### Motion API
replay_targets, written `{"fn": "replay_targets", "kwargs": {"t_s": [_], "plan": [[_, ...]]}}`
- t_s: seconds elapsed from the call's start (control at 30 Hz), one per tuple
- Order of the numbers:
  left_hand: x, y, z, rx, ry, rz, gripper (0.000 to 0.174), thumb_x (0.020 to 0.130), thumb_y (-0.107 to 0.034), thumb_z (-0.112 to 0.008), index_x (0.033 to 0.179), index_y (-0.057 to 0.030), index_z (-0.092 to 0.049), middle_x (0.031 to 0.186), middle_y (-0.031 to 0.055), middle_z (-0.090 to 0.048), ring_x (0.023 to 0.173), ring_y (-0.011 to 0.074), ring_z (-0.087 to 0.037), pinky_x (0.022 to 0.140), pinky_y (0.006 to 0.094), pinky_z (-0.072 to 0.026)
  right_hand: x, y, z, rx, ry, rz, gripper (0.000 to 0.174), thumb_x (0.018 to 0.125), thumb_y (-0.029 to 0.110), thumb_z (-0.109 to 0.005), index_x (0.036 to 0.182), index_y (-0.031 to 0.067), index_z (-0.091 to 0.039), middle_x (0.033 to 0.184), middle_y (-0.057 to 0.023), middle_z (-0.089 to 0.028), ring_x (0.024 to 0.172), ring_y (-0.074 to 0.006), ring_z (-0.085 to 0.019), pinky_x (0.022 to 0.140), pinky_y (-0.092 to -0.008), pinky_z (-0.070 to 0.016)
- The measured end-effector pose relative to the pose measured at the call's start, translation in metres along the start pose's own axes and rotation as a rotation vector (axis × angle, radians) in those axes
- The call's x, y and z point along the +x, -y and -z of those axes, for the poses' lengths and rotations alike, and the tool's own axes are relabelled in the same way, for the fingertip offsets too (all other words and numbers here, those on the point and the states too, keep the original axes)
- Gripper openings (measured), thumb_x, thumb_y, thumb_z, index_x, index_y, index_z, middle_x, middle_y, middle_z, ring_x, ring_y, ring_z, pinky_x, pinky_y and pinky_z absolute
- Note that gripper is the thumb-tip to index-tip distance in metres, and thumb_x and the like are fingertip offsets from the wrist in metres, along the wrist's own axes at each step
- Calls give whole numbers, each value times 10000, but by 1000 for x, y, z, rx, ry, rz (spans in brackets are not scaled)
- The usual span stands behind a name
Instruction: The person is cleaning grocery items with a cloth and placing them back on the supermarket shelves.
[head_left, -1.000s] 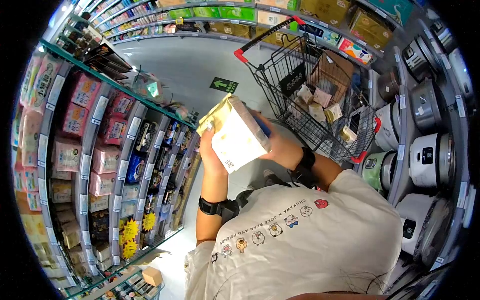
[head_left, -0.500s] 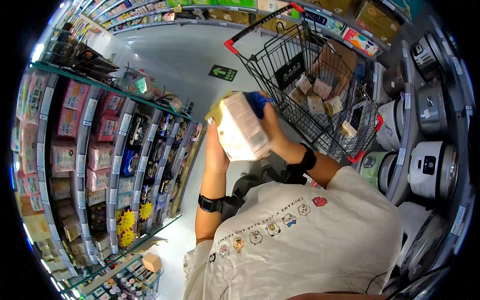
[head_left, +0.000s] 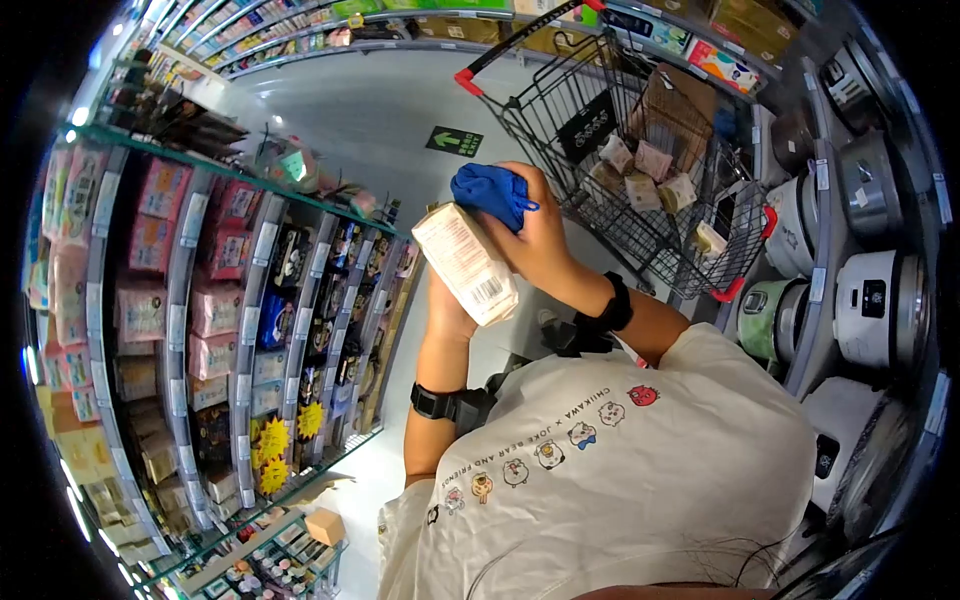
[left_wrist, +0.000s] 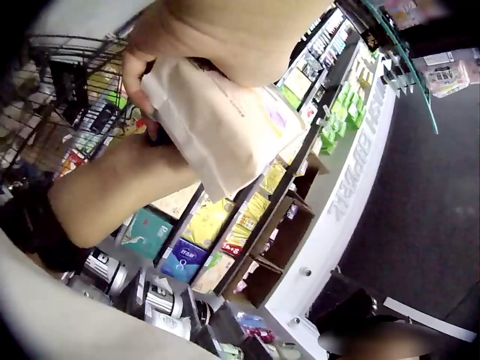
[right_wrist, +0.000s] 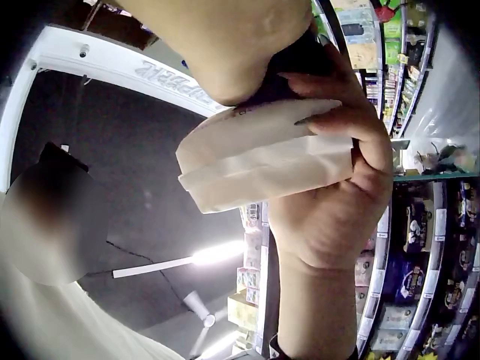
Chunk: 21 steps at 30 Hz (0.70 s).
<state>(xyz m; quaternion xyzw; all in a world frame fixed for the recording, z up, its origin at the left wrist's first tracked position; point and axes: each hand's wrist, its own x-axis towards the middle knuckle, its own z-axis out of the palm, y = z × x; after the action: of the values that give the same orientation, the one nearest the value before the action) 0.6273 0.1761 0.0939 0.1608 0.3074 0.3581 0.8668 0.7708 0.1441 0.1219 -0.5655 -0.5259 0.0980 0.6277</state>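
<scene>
A cream-white soft pack (head_left: 466, 262) with printed lines and a barcode is tilted in front of the chest. My left hand (head_left: 450, 305) grips it from below and the far side; its fingers (right_wrist: 341, 120) curl over the pack in the right wrist view. My right hand (head_left: 540, 235) holds a bunched blue cloth (head_left: 490, 193) with a small loop, close against the pack's upper end. In the left wrist view, the pack (left_wrist: 217, 120) shows a plain folded side, with my left hand (left_wrist: 202, 34) across the top.
A black wire shopping cart (head_left: 620, 150) with red corners stands ahead to the right, holding several small packs and a brown carton (head_left: 680, 105). Shelves of packaged goods (head_left: 220, 310) run along the left. Rice cookers (head_left: 870, 310) line the right shelf. A green exit sign (head_left: 454, 141) marks the floor.
The pack has turned so its printed, barcoded side faces up instead of the broad white face. The right hand and blue cloth have come over its upper end, into fuller view.
</scene>
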Motion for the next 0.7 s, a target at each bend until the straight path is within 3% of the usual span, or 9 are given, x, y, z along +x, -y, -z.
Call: {"fn": "replay_targets", "kwargs": {"t_s": [0.13,0.23,0.33,0.47,0.5,0.6,0.63,0.7], "plan": [[-34,-14,32,-95,38,-40,518,900,-484,-361,1170,-64,-500,956,157,-625,720,327,-634,555,441,-528,-20,27,-34,51,89,-13,542,752,100,-684,1202,46,-389,1064,-191,-474,961,-361,-530,809,-406,-442],[-79,-34,50,-2,109,-166,532,937,-501,-342,1207,-67,-489,1054,98,-608,869,226,-639,700,371,-556,-46,48,-72,82,158,-18,538,762,98,-672,1216,53,-387,1093,-188,-477,990,-358,-529,829,-397,-441],[-121,-54,89,-15,48,-221,575,934,-531,-309,1234,-68,-473,1086,105,-602,892,248,-639,715,398,-559,-75,80,-110,123,246,10,541,775,85,-655,1234,61,-370,1092,-190,-484,1001,-355,-531,837,-387,-442],[-190,-77,137,-1,8,-290,622,921,-579,-253,1233,-91,-480,1075,104,-609,856,279,-647,656,457,-562,-116,126,-155,346,457,-140,703,797,49,-612,1397,96,-248,1263,-217,-454,1119,-374,-501,914,-409,-414],[-205,-78,153,-35,21,-313,624,918,-584,-233,1211,-97,-491,1035,92,-623,800,279,-657,560,413,-564,-127,135,-168,348,495,-121,751,809,8,-574,1442,116,-186,1355,-221,-385,1184,-372,-462,940,-414,-398],[-248,-88,210,-117,273,-353,618,918,-584,-223,1175,-100,-508,997,73,-632,757,263,-663,473,336,-543,-158,156,-207,110,542,180,743,815,-27,-543,1445,109,-173,1366,-222,-359,1194,-375,-450,943,-409,-403],[-267,-90,211,-78,167,-448,564,940,-541,-227,1182,-107,-493,989,48,-631,775,229,-660,436,268,-509,-167,167,-215,226,578,135,655,819,-30,-529,1407,153,-307,1388,-211,-322,1211,-376,-433,964,-412,-398],[-291,-96,223,7,-132,-625,524,955,-505,-237,1206,-109,-471,995,44,-628,784,203,-653,442,257,-496,-177,180,-230,190,708,209,569,820,-18,-532,1339,186,-419,1388,-201,-318,1210,-379,-431,977,-416,-392]]}}
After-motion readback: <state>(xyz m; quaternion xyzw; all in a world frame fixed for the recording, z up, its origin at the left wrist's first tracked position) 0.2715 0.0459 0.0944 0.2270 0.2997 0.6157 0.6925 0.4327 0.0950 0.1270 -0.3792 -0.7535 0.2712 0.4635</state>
